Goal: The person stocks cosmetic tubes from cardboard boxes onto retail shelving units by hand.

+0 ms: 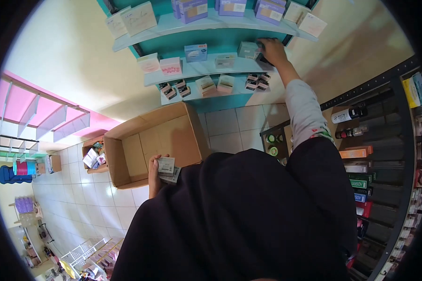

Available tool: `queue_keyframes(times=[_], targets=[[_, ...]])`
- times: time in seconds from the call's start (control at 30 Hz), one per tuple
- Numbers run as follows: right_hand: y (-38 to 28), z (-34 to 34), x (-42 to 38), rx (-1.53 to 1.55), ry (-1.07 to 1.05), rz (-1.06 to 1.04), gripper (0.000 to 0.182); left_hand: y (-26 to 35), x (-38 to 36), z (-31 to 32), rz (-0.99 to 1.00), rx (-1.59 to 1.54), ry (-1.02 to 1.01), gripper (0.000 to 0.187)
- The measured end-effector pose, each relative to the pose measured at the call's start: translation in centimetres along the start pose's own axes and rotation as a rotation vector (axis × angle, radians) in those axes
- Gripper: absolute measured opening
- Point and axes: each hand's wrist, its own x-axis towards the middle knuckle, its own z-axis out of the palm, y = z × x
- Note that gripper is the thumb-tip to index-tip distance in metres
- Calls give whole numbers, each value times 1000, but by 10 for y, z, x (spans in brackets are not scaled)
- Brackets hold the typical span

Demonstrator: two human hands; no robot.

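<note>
Now, small boxes are grasped by the left hand near the carton; up on the shelf, the right hand is seen, its grip unclear.

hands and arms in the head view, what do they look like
The left hand and right hand show no gloves. The right sleeve is pale grey with red-and-green print near the elbow; black cloth drapes above.

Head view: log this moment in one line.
left hand: holding boxes | right hand: at middle shelf, by green box, grip unclear | carton: open, near left hand
</note>
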Motion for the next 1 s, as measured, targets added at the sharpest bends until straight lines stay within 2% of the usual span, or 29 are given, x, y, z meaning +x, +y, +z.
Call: queue_keyframes(times=[0.03, 0.23, 0.43, 0.53, 0.63, 0.73, 0.83, 0.93, 1.0], targets=[[2, 10, 5, 0, -1, -45, 39, -4, 0, 5, 1, 5, -3, 33], [-8, 25, 30, 49, -392, 48, 47, -24, -15, 36, 30, -39, 80, 32], [1, 33, 38, 249, -487, 7, 47, -50, -22, 43, 59, -82, 140, 30], [1, 28, 37, 214, -467, -15, 47, -55, -17, 48, 63, -63, 126, 30], [10, 20, 30, 119, -240, -29, 47, -53, -14, 58, 39, -85, 108, 30], [43, -6, 18, 110, -120, 115, 46, -53, -11, 65, 72, -108, 116, 33], [72, -14, -2, 291, -276, 130, 43, -56, -6, 68, 53, -104, 89, 33], [65, -4, -22, 88, -332, 55, 36, -58, 3, 71, 20, -78, 28, 30], [67, 4, -28, 140, -301, 40, 34, -51, 4, 85, 16, -52, 29, 29]])
